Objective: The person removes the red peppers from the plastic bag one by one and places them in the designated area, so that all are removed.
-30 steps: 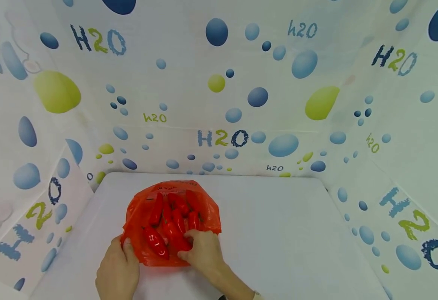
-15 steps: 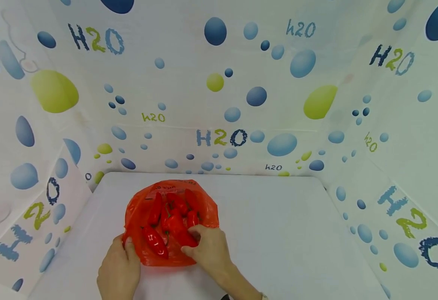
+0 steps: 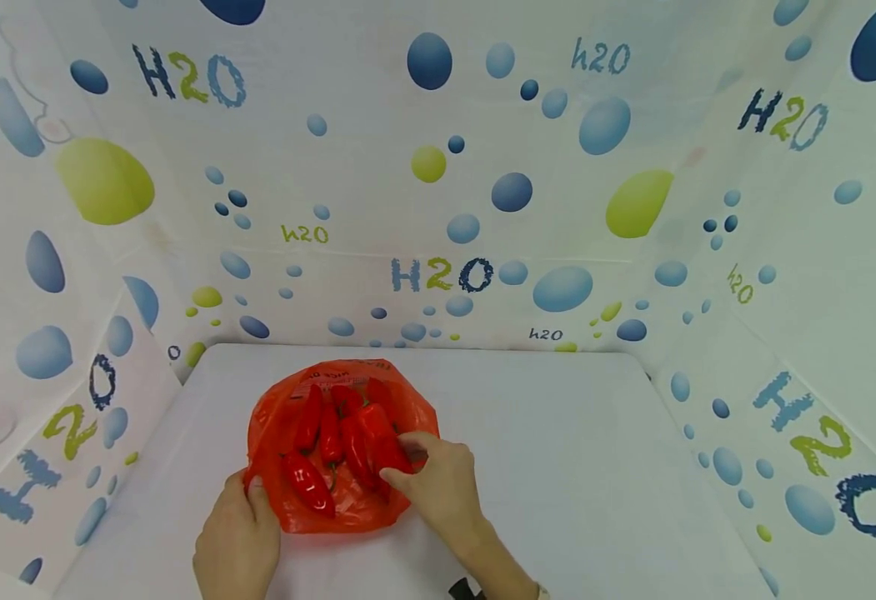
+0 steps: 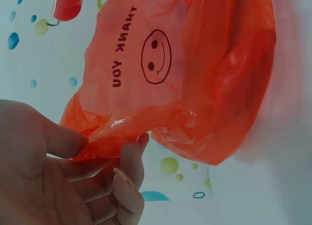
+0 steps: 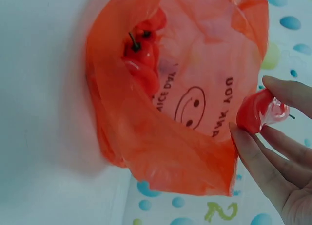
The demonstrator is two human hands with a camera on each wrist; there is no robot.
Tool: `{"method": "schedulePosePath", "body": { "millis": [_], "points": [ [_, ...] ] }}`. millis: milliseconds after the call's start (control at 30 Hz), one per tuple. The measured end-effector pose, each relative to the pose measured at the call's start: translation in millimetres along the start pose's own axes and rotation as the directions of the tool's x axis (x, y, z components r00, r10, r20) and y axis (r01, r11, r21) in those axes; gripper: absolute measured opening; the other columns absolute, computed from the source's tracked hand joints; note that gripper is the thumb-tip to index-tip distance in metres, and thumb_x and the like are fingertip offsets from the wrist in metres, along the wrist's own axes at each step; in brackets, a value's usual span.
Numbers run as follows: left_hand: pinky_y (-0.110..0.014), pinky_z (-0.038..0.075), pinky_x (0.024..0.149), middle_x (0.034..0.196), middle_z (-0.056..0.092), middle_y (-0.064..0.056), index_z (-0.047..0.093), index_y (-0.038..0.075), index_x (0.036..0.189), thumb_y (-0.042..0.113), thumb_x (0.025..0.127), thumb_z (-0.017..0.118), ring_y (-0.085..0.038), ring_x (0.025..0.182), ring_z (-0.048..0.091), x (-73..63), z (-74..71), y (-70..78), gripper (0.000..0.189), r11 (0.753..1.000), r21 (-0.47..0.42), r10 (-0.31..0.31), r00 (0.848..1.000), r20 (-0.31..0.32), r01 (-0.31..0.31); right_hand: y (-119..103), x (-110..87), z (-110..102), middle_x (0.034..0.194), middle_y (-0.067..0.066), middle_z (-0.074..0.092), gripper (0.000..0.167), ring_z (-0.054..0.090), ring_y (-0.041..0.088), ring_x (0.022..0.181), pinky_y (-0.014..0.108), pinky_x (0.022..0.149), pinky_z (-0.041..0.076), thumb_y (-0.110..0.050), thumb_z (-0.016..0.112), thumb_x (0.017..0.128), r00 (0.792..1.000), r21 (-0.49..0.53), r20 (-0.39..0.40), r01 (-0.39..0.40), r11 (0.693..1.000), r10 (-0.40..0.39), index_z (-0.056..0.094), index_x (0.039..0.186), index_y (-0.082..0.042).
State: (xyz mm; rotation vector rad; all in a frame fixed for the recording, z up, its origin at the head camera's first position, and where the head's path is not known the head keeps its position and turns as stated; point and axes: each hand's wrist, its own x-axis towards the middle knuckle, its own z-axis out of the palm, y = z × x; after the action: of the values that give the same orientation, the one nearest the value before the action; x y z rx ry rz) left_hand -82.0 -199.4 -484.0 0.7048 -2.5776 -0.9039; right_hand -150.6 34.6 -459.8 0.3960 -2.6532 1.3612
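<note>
Noted moved rightward since the earlier frame: glossy red tapering pepper, pinched in the right hand. Located at the right of the crinkled orange-red plastic bag, long axis slanting far-left to near-right, toward that hand. Seen pinching the bag's left rim, farther from the pepper: left hand.

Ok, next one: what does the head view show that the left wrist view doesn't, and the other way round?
Head view only: the right hand, holding a red pepper, and an open look at the other peppers lying in the bag.

Left wrist view only: the smiley face printed on the bag, and the palm side of the left hand.

Both: the left hand holding the bag's edge, at least one red pepper, and the spotted backdrop.
</note>
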Motion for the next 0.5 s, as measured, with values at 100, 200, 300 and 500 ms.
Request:
{"method": "schedulePosePath", "body": {
  "millis": [100, 200, 300, 500],
  "points": [
    [-0.075, 0.048, 0.082, 0.125, 0.064, -0.033, 0.052, -0.006, 0.139, 0.026, 0.112, 0.04, -0.062, 0.107, 0.061, 0.9, 0.5, 0.2, 0.044, 1.0, 0.003, -0.011, 1.0, 0.022, 0.011, 3.6, 3.2, -4.8, 0.1, -0.003, 0.079, 0.04, 0.073, 0.01, 0.09, 0.024, 0.077, 0.06, -0.023, 0.094, 0.079, 0.999, 0.021, -0.039, 0.025, 0.999, -0.024, 0.079, 0.115, -0.01],
    [-0.074, 0.048, 0.083, 0.127, 0.063, -0.033, 0.051, -0.007, 0.14, 0.026, 0.112, 0.039, -0.061, 0.108, 0.062, 1.9, 1.3, -0.5, 0.045, 1.0, 0.01, -0.024, 0.999, 0.041, 0.024, 6.0, 5.8, -9.5, 0.099, -0.001, 0.08, 0.04, 0.074, 0.011, 0.089, 0.025, 0.075, 0.06, -0.022, 0.094, 0.079, 0.996, 0.038, -0.082, 0.037, 0.999, -0.034, 0.079, 0.113, -0.008],
    [-0.074, 0.048, 0.084, 0.127, 0.063, -0.033, 0.05, -0.007, 0.141, 0.025, 0.112, 0.04, -0.06, 0.108, 0.062, 2.7, 2.2, -1.7, 0.045, 0.999, 0.017, -0.031, 0.998, 0.05, 0.031, 8.6, 8.0, -13.7, 0.097, 0.0, 0.08, 0.04, 0.074, 0.012, 0.087, 0.024, 0.072, 0.06, -0.021, 0.094, 0.079, 0.993, 0.055, -0.114, 0.032, 0.998, -0.026, 0.079, 0.113, -0.007],
    [-0.073, 0.049, 0.086, 0.127, 0.063, -0.034, 0.049, -0.008, 0.141, 0.025, 0.112, 0.04, -0.059, 0.109, 0.062, 4.0, 2.3, -1.3, 0.045, 0.999, 0.023, -0.036, 0.997, 0.062, 0.035, 16.9, 12.8, -19.7, 0.098, 0.001, 0.079, 0.039, 0.075, 0.013, 0.086, 0.028, 0.073, 0.062, -0.02, 0.093, 0.08, 0.989, 0.096, -0.145, 0.035, 0.995, -0.021, 0.079, 0.115, -0.008]
  ]
}}
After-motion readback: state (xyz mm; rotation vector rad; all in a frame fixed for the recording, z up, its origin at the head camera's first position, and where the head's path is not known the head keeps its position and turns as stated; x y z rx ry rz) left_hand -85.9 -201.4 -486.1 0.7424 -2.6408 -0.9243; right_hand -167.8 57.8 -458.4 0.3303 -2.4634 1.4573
